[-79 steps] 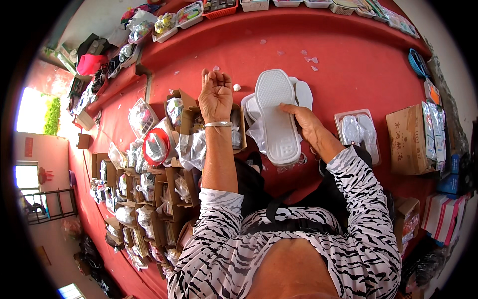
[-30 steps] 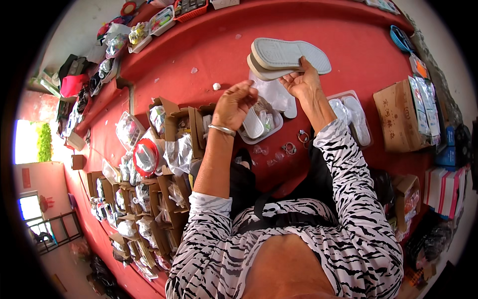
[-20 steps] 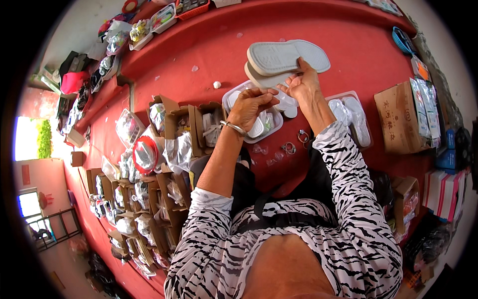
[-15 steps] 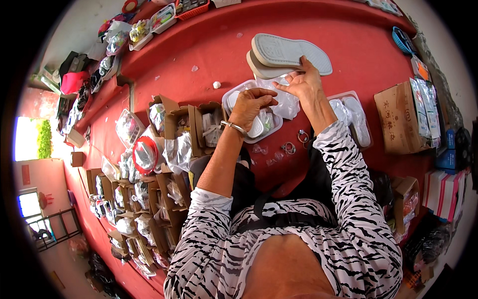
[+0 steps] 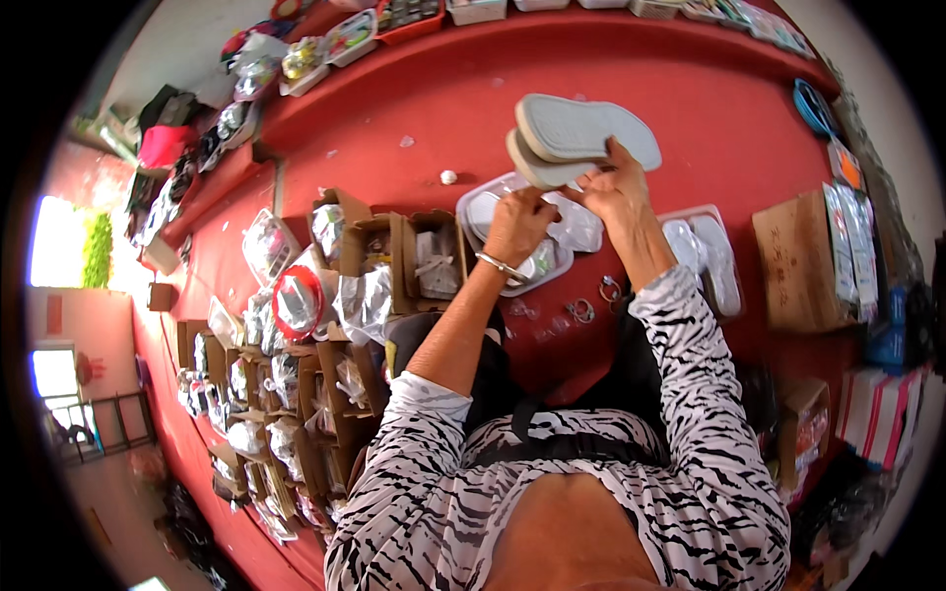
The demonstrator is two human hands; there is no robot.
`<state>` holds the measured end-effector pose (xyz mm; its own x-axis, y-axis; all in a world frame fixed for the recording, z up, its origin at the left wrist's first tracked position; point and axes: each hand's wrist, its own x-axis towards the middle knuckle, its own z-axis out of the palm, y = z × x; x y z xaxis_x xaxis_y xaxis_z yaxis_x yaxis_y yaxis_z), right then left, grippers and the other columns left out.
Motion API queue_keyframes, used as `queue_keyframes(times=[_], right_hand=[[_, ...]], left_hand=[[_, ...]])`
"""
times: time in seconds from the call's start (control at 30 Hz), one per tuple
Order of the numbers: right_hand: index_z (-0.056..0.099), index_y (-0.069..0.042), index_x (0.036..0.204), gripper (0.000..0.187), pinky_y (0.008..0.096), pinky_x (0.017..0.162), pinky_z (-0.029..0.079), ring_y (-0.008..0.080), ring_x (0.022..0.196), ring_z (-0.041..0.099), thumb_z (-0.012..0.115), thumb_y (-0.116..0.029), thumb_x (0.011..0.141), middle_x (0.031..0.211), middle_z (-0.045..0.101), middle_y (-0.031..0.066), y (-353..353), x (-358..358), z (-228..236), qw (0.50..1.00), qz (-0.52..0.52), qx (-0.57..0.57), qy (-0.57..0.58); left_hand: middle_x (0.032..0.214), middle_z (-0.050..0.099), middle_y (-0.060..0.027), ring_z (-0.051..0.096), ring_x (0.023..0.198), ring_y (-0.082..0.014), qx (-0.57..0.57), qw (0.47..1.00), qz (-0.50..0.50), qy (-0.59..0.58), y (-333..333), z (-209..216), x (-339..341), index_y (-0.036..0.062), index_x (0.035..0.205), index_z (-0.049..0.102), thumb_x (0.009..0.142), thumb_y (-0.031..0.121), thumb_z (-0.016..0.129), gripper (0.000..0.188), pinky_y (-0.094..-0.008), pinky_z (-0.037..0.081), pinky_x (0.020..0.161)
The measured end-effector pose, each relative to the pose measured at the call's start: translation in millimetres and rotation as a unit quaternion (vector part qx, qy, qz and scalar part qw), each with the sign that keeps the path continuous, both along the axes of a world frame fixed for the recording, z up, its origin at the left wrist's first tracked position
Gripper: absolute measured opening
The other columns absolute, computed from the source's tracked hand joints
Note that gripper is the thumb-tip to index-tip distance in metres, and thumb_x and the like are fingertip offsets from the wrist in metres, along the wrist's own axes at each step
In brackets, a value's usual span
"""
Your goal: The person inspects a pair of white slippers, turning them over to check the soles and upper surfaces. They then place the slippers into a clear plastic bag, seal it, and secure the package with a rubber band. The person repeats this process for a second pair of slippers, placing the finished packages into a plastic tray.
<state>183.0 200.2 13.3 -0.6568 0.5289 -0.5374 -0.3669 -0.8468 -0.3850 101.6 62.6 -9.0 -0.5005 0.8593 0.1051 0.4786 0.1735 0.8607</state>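
Note:
A pair of light grey shoe soles (image 5: 596, 130) with cream edges, one over the other, is held up in front of me. My right hand (image 5: 619, 202) is closed on their near right side, the thumb on the top one. Just below their left end is my left hand (image 5: 519, 229), its fingers pinched together. Whether a small thing sits between those fingertips I cannot make out. Under my hands lies a white plastic tray (image 5: 469, 209) holding pale soles and a clear plastic bag (image 5: 579, 229), partly hidden by my left hand.
On the red floor at right stands another white tray (image 5: 731, 295) with wrapped pale soles, beside a cardboard box (image 5: 788, 261). Several open cartons (image 5: 434, 261) of bagged small goods crowd the left. Small metal rings (image 5: 581, 311) and a white ball (image 5: 448, 177) lie nearby.
The soles have come slightly lower and nearer to me. My left fingertips have moved closer to their left end and curl in more. The whole view has shifted a little.

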Motion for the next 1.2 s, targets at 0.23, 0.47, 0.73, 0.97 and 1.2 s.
queue_keyframes(times=[0.23,0.47,0.73,0.97,1.2], right_hand=[[0.043,-0.014,0.125,0.040,0.0646,0.095,0.027,0.0352,0.120,0.045,0.040,-0.038,0.094,0.130,0.049,0.0096,-8,-1,4,0.999,0.040,0.013,-0.013],[0.042,-0.015,0.124,0.039,0.0687,0.093,0.025,0.0326,0.119,0.046,0.041,-0.039,0.093,0.129,0.048,0.0085,-4,1,-7,0.998,0.056,0.002,0.011],[0.044,-0.011,0.121,0.034,0.0735,0.091,0.022,0.0356,0.116,0.048,0.039,-0.034,0.096,0.129,0.048,0.0112,-8,-2,6,1.000,0.016,-0.020,0.005],[0.047,-0.013,0.117,0.029,0.0735,0.092,0.023,0.0342,0.120,0.046,0.040,-0.032,0.096,0.128,0.050,0.0080,-6,3,7,0.999,0.016,-0.017,0.038],[0.047,-0.013,0.118,0.030,0.0720,0.094,0.024,0.0341,0.119,0.047,0.042,-0.032,0.095,0.126,0.051,0.0077,-6,6,10,0.998,0.038,-0.012,0.051]], left_hand=[[0.070,0.063,-0.0175,0.062,0.068,-0.0344,-0.016,0.986,-0.047,0.160,-4,-7,-1,0.0006,0.084,0.062,0.078,0.018,0.059,0.018,-0.0414,0.049,0.064],[0.066,0.063,-0.0132,0.062,0.059,-0.0273,0.047,0.991,-0.027,0.122,1,-16,0,0.0005,0.089,0.060,0.079,0.015,0.061,0.018,-0.0348,0.047,0.056],[0.071,0.065,-0.0110,0.066,0.061,-0.0185,0.019,0.999,-0.031,0.036,0,-1,-1,-0.0023,0.095,0.060,0.080,0.012,0.061,0.021,-0.0293,0.050,0.057],[0.069,0.066,-0.0101,0.066,0.062,-0.0201,0.041,0.999,-0.028,-0.006,2,-4,-2,-0.0004,0.089,0.063,0.078,0.010,0.061,0.016,-0.0301,0.050,0.058],[0.067,0.066,-0.0102,0.066,0.063,-0.0192,0.057,0.997,-0.003,-0.056,0,-4,-10,-0.0011,0.086,0.064,0.078,0.014,0.064,0.017,-0.0304,0.049,0.057]])
